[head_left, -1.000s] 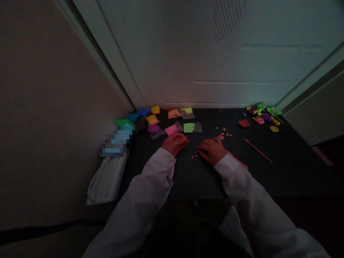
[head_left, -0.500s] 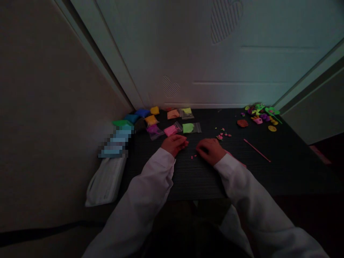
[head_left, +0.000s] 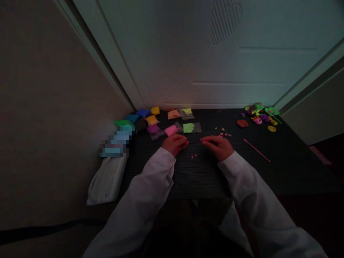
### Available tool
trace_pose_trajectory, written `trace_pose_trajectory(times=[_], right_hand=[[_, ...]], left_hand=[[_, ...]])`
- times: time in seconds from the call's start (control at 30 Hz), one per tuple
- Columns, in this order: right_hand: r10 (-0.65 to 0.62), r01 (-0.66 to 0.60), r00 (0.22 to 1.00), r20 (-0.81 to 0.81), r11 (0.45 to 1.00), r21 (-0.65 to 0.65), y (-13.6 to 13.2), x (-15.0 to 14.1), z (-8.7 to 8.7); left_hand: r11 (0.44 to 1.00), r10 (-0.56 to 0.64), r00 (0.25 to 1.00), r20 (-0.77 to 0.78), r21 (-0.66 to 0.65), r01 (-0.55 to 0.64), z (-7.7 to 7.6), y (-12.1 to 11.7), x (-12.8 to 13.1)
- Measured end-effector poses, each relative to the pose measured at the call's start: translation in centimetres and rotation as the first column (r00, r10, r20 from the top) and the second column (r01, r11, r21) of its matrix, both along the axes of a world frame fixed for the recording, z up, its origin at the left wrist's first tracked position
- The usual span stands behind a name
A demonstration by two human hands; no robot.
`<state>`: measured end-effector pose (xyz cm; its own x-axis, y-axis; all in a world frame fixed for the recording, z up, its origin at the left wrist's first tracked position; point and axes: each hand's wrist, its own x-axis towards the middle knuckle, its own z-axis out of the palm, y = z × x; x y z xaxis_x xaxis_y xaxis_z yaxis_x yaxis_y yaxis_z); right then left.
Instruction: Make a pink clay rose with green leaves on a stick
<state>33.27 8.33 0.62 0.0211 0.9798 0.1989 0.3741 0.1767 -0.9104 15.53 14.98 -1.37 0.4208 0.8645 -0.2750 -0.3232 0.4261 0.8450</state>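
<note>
Above the dark table's middle, my left hand (head_left: 175, 144) is closed with its fingers curled together; anything inside is too small or dark to make out. Facing it across a small gap, my right hand (head_left: 219, 146) is closed in a pinch, thumb against fingers, and I cannot make out what is between the tips. Two tiny pink bits (head_left: 194, 156) lie on the table between and below the hands. Just beyond my right hand sit several small pink and green clay pieces (head_left: 225, 134). A bag of pink clay (head_left: 171, 130) lies right behind my left hand.
Bags of coloured clay stand at the back left, including light green clay (head_left: 189, 128) and blue clay (head_left: 143, 113). To the right are a pink stick tool (head_left: 256, 150), a red lump (head_left: 242, 123) and clay figures (head_left: 259, 111). A white packet (head_left: 109, 179) lies left.
My right hand has moved slightly right, and its fingers have come into a pinch pointing at my left hand. My left hand has stayed nearly still.
</note>
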Motion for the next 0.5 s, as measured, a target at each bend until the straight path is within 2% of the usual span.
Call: trace_pose_trajectory(times=[0.1,0.27,0.5], right_hand=[[-0.039,0.036,0.997,-0.059,0.998,-0.045,0.08,-0.03,0.08],[-0.088,0.084,0.987,-0.137,0.996,-0.036,0.33,-0.05,-0.43],[-0.074,0.073,0.994,-0.082,0.997,-0.024,0.22,0.07,-0.24]], left_hand=[[1.000,-0.021,1.000,-0.013,-0.009,0.021,0.19,-0.07,-0.04],[1.000,-0.025,0.999,-0.025,0.001,0.025,0.15,-0.09,0.04],[1.000,-0.023,1.000,0.016,0.006,0.023,-0.04,-0.07,-0.08]])
